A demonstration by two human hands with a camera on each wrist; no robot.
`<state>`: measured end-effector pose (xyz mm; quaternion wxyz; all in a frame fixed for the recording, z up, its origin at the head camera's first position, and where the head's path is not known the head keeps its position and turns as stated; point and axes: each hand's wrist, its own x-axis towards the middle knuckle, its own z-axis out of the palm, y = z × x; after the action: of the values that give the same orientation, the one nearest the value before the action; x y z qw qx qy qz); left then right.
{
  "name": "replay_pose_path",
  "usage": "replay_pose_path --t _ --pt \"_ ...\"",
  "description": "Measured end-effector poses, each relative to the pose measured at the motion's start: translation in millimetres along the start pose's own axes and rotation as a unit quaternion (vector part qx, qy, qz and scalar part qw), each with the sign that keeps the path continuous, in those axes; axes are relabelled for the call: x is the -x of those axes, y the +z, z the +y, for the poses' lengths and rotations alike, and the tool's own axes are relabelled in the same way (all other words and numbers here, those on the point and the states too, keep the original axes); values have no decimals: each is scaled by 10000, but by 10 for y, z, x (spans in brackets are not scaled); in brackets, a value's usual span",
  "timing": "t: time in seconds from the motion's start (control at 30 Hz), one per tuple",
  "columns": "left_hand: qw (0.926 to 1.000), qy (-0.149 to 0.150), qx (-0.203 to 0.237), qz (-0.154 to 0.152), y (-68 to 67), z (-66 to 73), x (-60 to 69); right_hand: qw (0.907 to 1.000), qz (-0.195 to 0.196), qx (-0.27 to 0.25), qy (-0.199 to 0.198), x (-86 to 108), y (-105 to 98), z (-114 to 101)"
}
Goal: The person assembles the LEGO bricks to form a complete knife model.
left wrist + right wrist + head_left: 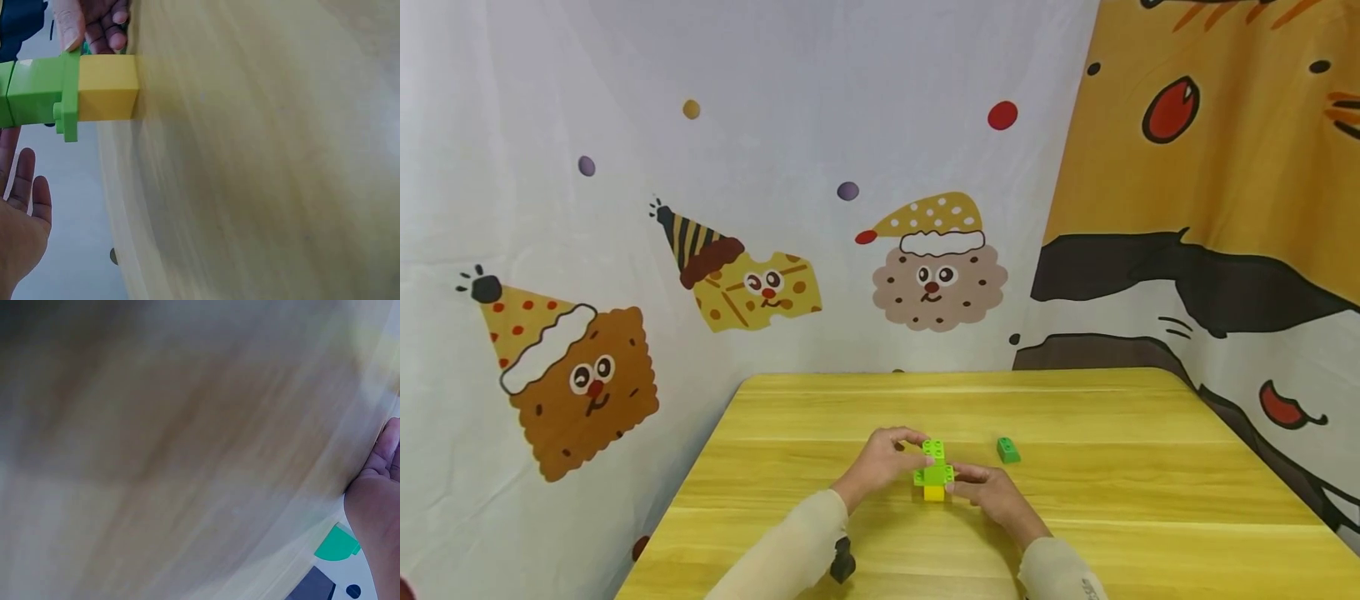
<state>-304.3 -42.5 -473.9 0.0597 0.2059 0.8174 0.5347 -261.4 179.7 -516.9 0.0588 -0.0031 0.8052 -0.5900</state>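
Observation:
A small tower of toy building blocks [934, 472] stands upright on the table, a yellow block [109, 87] at its base and light green blocks [39, 90] above. Below these sits a wider light green plate [70, 94] that sticks out on both sides. From the left, my left hand [883, 460] holds the upper green part between thumb and fingers. My right hand [992, 493] pinches the right end of the wide plate; its thumb [69, 28] presses the plate in the left wrist view. In the right wrist view, only part of the right hand [375, 500] shows.
A darker green sloped block [1008, 450] lies behind and right of the tower. The wooden table [1120, 417] reaches back to a curtain [820, 100] printed with cartoon figures. A black object [842, 560] shows beside the left sleeve.

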Motion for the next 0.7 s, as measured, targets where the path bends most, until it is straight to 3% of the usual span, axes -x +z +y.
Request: replay_pose_path --t 0.7 --pt "9984 190 492 -210 61 -70 28 9999 41 67 99 4 3 -12"
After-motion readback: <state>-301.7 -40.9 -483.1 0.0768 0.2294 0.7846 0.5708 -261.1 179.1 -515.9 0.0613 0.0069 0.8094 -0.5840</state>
